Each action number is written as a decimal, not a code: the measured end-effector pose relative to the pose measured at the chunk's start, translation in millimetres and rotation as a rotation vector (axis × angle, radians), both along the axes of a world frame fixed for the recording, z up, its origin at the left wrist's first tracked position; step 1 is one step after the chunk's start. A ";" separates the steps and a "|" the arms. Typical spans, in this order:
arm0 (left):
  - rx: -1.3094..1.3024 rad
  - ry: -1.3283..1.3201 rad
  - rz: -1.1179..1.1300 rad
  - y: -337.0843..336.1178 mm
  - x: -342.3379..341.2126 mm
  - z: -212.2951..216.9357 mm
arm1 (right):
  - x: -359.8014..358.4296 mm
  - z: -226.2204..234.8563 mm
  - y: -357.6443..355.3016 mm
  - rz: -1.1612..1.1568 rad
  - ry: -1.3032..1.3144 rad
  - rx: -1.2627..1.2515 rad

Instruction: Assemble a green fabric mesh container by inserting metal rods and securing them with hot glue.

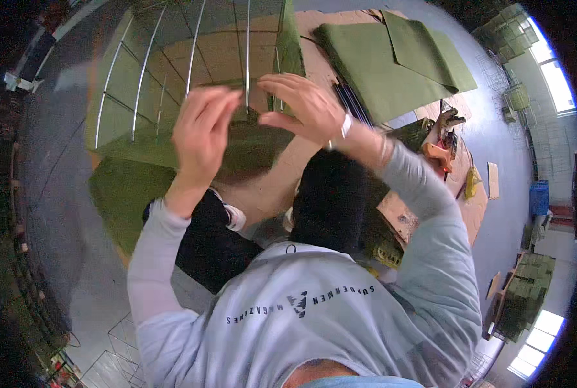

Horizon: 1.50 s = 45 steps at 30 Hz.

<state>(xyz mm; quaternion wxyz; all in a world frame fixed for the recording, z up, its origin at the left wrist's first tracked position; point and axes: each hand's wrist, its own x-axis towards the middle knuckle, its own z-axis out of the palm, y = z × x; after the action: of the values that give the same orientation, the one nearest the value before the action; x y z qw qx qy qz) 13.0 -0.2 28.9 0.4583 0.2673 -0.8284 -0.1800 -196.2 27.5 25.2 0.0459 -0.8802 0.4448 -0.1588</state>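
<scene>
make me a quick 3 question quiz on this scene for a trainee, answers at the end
1. Which hand is nearer the orange tool: the left hand or the right hand?

2. True or false: the wire frame stands to the right of the orange tool.

3. What colour are the sheets at the upper right?
a) red
b) green
c) white

Key
1. The right hand.
2. False: the wire frame is to the left of the orange tool.
3. b) green.
</scene>
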 end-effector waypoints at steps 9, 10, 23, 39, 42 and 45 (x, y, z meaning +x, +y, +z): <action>-0.419 -0.225 0.040 3.9 27.8 -32.3 | 30.7 -29.8 28.4 -0.113 -0.155 -0.508; -0.408 -0.217 0.038 2.0 25.6 -32.6 | 28.9 -30.2 25.8 -0.094 -0.185 -0.488; -0.060 -0.144 -0.118 -26.2 -27.2 -7.5 | -9.9 -15.2 -19.5 -0.221 -0.168 -0.239; -0.405 -0.313 0.178 -5.7 43.2 -23.9 | 63.8 -20.5 -6.3 0.040 -0.158 -0.496; -0.359 -0.312 0.118 -14.7 41.2 -20.5 | 72.7 -19.2 -8.1 -0.087 -0.188 -0.478; -0.290 -0.330 0.013 -29.9 34.8 -17.4 | 68.8 -17.1 -16.4 -0.083 -0.166 -0.411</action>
<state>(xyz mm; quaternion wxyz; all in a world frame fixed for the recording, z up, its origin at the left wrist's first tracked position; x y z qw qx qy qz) 47.8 -30.1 11.4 0.3511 0.2300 -0.9076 -0.0098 -127.4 11.1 8.1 -0.1042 -0.8359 0.4337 -0.3199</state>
